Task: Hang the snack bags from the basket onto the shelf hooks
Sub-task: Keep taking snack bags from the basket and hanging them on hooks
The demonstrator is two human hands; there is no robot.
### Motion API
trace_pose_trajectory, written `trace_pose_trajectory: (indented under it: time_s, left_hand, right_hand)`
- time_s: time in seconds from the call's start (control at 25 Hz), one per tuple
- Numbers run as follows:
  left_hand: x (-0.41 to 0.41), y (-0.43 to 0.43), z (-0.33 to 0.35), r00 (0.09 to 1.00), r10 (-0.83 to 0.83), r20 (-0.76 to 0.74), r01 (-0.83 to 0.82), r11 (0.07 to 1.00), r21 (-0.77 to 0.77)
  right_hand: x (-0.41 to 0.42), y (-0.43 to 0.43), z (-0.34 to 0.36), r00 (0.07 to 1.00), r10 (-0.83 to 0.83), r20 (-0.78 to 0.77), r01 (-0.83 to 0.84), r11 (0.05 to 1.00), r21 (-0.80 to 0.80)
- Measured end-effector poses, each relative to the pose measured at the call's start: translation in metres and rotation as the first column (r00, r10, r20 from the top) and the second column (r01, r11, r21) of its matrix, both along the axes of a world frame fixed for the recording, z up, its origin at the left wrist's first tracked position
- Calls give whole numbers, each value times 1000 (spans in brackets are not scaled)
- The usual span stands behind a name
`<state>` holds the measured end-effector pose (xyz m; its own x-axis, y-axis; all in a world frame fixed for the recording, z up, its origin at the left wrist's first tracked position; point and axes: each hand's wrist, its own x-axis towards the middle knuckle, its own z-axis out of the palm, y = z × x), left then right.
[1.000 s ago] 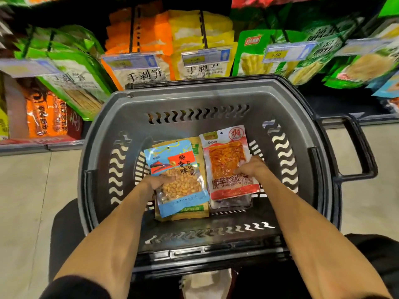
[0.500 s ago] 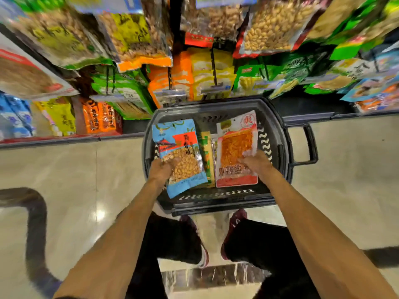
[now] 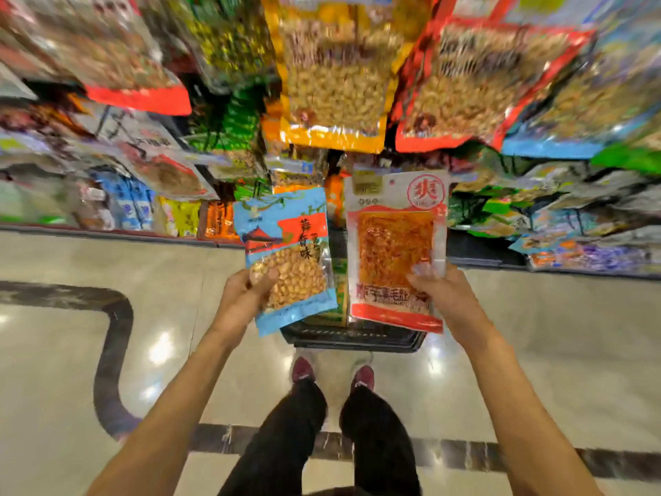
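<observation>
Nearest, red shoes (image 3: pixel 302 368) stand on the glossy floor (image 3: pixel 558 352). Just ahead, the left hand (image 3: pixel 243 295) grips the lower left edge of a blue snack bag (image 3: pixel 286 245) of yellow kernels, and the right hand (image 3: pixel 445 293) pinches a red-and-white snack bag (image 3: pixel 395 245) by its right edge. Both bags are upright above the dark basket (image 3: pixel 354 340). Beyond, blurred packets (image 3: pixel 332 84) hang on the shelf.

Nut bag (image 3: pixel 286 259) left of the sachet (image 3: pixel 393 245), both above the basket (image 3: pixel 354 340).
Left hand (image 3: pixel 246 298) holds the nut bag's left edge, right hand (image 3: pixel 443 295) the sachet's right edge; the basket sits on the floor (image 3: pixel 536 334), between the shoes (image 3: pixel 302 368) and the shelf (image 3: pixel 107 229) of hanging bags (image 3: pixel 332 77).
</observation>
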<state>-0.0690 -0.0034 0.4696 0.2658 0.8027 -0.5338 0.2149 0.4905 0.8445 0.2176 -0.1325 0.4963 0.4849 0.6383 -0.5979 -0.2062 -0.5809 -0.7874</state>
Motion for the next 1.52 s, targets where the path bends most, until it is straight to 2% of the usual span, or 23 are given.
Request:
trace_pose_trajectory:
  time_s: [0.12,0.28,0.6,0.88,1.08,1.52]
  left_hand:
    - [-7,-9,61,987,122,108,-128,990,50]
    - [-20,-12,119,946,265,186,-287,952,103]
    - [-46,23,190,910,305,282,-379,887,264]
    - [-32,44,228,935,182,304,-298,867,399]
    - [-2,61,253,933,107,344,-266,850,456]
    - [104,109,340,937,-31,348,-214,735,643]
  right_hand:
    - [-10,3,71,999,-6,-36,11,989,146]
    - [-30,7,141,999,-45,-11,46,965,259]
    - [-54,20,216,996,-25,80,-10,912,409]
    - [-51,17,242,987,-144,69,84,837,540]
    - [-21,25,259,977,-215,3,176,810,559]
    - [70,65,312,977,-210,43,128,734,667]
